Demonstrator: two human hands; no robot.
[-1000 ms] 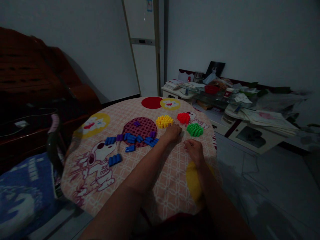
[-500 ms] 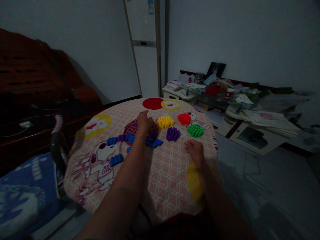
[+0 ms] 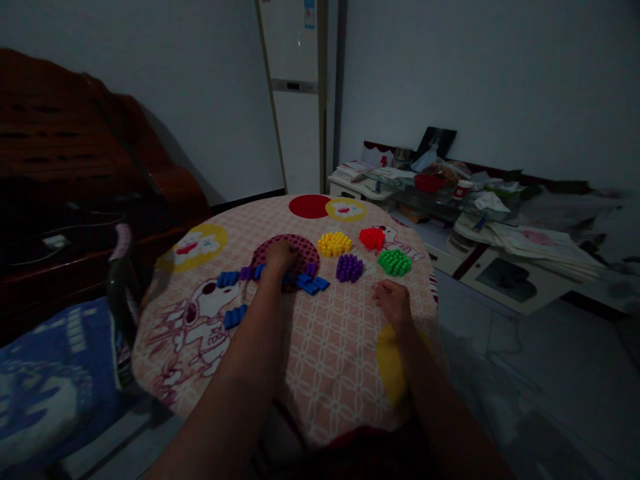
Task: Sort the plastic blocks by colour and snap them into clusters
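Round table in dim light; purple pcs bunched, prob so colours stay apart; blue pcs left of purple pcs; L hand also left, grip hidden, can't tell; R hand front-right of purple pcs, curled narrow, contents unclear

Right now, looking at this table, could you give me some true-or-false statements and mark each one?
1. The left hand is at the maroon dotted circle. True.
2. The right hand is gripping the red cluster. False: the right hand is apart from the red cluster, with the green cluster nearest it.
3. The purple cluster is nearer the person than the yellow cluster. True.
4. The blue pieces stand in one tight cluster. False: the blue pieces lie in separate groups.
5. The tablecloth is plain white. False: the tablecloth is patterned.
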